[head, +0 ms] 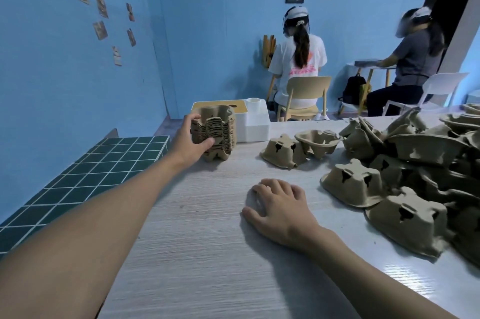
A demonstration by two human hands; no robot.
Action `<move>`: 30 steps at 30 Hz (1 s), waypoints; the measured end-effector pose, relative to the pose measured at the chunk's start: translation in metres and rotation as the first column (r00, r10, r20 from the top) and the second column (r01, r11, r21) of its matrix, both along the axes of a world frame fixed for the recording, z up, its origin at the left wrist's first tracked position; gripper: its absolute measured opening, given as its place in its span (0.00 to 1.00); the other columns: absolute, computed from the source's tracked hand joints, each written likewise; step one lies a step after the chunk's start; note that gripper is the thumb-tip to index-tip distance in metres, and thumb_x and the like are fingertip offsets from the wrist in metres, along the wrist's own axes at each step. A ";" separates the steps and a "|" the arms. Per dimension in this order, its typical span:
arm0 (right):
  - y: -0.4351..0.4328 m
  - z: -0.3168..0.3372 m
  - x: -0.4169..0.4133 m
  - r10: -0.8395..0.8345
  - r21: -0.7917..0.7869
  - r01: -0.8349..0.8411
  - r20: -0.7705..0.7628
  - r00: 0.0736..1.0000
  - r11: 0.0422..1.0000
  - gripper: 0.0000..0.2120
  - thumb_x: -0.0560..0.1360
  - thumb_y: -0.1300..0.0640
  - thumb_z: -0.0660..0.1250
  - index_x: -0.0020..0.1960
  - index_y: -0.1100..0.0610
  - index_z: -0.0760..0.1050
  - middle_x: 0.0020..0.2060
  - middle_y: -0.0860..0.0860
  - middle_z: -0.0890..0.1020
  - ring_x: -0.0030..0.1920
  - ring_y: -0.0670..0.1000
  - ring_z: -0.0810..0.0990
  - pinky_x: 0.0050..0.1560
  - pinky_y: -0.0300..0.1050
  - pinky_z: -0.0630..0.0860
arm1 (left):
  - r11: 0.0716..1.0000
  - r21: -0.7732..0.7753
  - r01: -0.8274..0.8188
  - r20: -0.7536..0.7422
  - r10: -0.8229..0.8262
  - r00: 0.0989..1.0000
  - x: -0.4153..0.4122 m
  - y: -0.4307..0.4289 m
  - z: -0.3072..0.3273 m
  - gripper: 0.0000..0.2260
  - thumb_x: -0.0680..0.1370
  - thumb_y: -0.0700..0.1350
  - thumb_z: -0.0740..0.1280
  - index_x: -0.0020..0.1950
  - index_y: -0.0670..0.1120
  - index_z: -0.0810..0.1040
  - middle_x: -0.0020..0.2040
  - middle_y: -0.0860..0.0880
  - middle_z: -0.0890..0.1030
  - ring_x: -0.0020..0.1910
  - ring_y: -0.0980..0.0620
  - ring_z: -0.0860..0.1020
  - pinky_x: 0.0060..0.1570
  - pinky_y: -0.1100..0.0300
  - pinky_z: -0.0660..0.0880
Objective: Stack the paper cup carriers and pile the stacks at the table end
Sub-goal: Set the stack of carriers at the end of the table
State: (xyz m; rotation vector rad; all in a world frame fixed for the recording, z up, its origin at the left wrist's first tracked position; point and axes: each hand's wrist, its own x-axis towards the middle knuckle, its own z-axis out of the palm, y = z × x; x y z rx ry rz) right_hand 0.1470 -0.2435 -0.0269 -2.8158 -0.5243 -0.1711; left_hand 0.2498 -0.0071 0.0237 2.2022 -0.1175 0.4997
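Pale wood table (207,240): left hand (188,140) grips carrier stack (217,134) at far end beside white box (253,124), right hand (281,204) flat, empty; placing step, next grab loose carriers (415,162).

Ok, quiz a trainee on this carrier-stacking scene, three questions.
1. True or false: the left hand grips the stack.
2. The right hand: A) holds a carrier, B) rests on the table, C) grips the stack?
3. Fill in: the loose carriers lie on the person's ____ side.
Key: 1 true; 2 B; 3 right.
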 end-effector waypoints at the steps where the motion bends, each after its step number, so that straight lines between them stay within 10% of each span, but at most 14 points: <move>1: 0.000 0.001 0.000 -0.001 0.000 0.001 -0.005 1.000 1.000 0.30 0.75 0.32 0.53 0.72 0.46 0.63 0.73 0.47 0.64 0.74 0.50 0.57 0.74 0.55 0.50 | 1.000 0.001 0.015 -0.011 -0.015 1.000 0.001 0.002 0.001 0.29 0.77 0.44 0.73 0.74 0.50 0.62 0.62 0.51 0.70 0.62 0.48 0.71 0.66 0.50 0.70; 8: 0.001 0.005 -0.002 -0.017 0.006 0.018 -0.028 0.999 1.000 0.29 0.75 0.33 0.54 0.71 0.47 0.65 0.73 0.49 0.64 0.73 0.52 0.58 0.73 0.55 0.51 | 0.957 0.045 -0.286 0.151 0.276 0.949 -0.028 -0.008 -0.009 0.24 0.77 0.41 0.70 0.69 0.46 0.64 0.60 0.40 0.73 0.55 0.41 0.75 0.50 0.50 0.73; 11: 0.001 0.007 -0.004 -0.012 0.046 0.013 -0.022 1.000 0.999 0.27 0.76 0.35 0.56 0.69 0.48 0.67 0.71 0.49 0.67 0.72 0.52 0.61 0.72 0.54 0.53 | 0.987 0.092 -0.132 0.328 0.095 0.940 -0.056 -0.042 -0.002 0.12 0.77 0.35 0.67 0.59 0.42 0.71 0.44 0.46 0.76 0.40 0.49 0.75 0.41 0.52 0.73; 17: -0.034 0.002 -0.009 -0.074 0.187 0.044 0.157 0.985 0.981 0.18 0.79 0.49 0.58 0.67 0.52 0.71 0.64 0.49 0.73 0.67 0.50 0.68 0.70 0.48 0.57 | 0.892 0.379 0.248 0.113 -0.310 0.944 -0.038 -0.143 0.025 0.03 0.80 0.45 0.67 0.52 0.49 0.79 0.43 0.53 0.81 0.42 0.52 0.79 0.46 0.54 0.79; 23: -0.067 -0.006 -0.007 -0.053 0.302 0.009 0.139 0.989 0.953 0.07 0.77 0.54 0.59 0.52 0.56 0.72 0.53 0.52 0.72 0.54 0.55 0.72 0.55 0.51 0.71 | 0.784 0.533 0.319 -0.066 -0.337 0.939 0.018 -0.224 0.023 0.15 0.76 0.52 0.71 0.61 0.48 0.82 0.59 0.47 0.83 0.57 0.46 0.80 0.57 0.50 0.77; 26: -0.075 0.001 -0.004 -0.043 0.331 0.005 0.107 0.993 0.944 0.10 0.77 0.54 0.61 0.55 0.57 0.72 0.54 0.52 0.72 0.55 0.55 0.72 0.55 0.51 0.72 | 0.672 0.664 0.326 -0.151 -0.307 0.940 0.025 -0.243 0.022 0.12 0.76 0.55 0.71 0.53 0.49 0.83 0.53 0.48 0.83 0.51 0.45 0.80 0.52 0.50 0.78; 30: -0.086 0.009 -0.010 -0.027 0.322 -0.002 0.085 0.996 0.947 0.11 0.76 0.56 0.60 0.56 0.59 0.72 0.56 0.55 0.72 0.56 0.58 0.72 0.57 0.52 0.70 | 0.760 0.606 0.236 -0.068 -0.246 0.967 0.012 -0.242 0.024 0.07 0.78 0.49 0.69 0.44 0.48 0.84 0.45 0.47 0.84 0.44 0.45 0.80 0.47 0.49 0.79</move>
